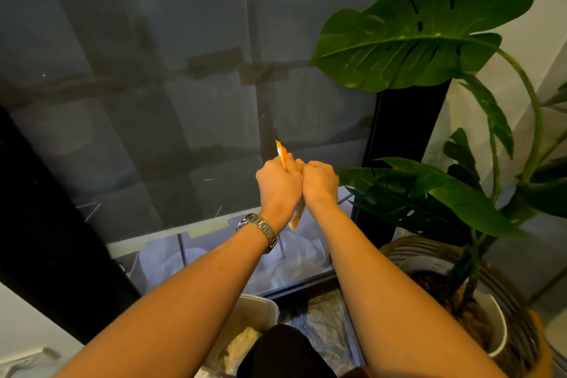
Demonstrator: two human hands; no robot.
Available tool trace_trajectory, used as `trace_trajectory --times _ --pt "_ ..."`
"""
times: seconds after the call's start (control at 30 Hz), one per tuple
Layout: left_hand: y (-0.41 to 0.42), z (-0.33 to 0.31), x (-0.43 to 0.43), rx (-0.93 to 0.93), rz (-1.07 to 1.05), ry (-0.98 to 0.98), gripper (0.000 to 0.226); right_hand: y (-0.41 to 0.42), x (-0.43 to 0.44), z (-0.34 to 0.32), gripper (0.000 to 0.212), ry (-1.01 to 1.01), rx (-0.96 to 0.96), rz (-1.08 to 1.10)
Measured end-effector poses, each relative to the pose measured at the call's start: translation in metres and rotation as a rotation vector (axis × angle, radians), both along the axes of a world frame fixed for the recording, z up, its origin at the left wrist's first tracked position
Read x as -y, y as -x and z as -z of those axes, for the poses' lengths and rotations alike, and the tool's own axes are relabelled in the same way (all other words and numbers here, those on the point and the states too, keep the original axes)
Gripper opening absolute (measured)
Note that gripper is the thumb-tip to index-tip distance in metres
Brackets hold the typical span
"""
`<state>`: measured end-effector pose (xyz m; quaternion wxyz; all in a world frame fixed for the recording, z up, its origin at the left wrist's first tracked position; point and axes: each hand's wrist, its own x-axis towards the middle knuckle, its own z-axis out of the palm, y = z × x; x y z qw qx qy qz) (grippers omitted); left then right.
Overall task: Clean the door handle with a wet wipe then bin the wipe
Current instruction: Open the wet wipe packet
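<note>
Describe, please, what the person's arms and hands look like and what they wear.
The left forearm and right forearm are bare, with no sleeves in view. Neither the left hand nor the right hand is gloved. A silver metal watch with a link bracelet sits on the left wrist; the right wrist carries nothing.

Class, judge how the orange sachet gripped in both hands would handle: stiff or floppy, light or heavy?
Probably floppy: the orange sachet curves slightly below the left hand and right hand. Likely light: it looks thin, flat.
</note>
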<state>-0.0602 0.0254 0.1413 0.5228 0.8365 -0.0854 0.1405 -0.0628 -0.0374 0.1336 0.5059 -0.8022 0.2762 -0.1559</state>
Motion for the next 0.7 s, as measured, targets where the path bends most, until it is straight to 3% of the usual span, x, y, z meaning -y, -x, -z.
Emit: trace_trajectory --times 0.17,0.27,0.43,0.57,0.7 --pt "0.003 0.0 0.003 0.019 0.018 -0.02 0.047 0.003 0.002 -0.003 0.046 -0.001 -0.033 0.005" --pt "0.0 -0.005 -0.003 0.012 0.013 -0.028 0.047 0.004 0.001 -0.006 0.046 -0.105 -0.005 -0.058" --pt "-0.013 -0.021 -0.004 -0.081 0.024 0.031 0.052 0.012 -0.007 -0.014 0.065 -0.124 -0.043 -0.187" --pt "-0.016 -0.019 -0.005 -0.162 0.057 0.015 0.05 0.014 -0.006 -0.009 0.043 0.013 0.059 -0.212" --pt "-0.03 -0.025 -0.02 -0.195 0.053 -0.05 0.046 0.02 -0.009 -0.011 0.038 0.065 0.14 -0.227"
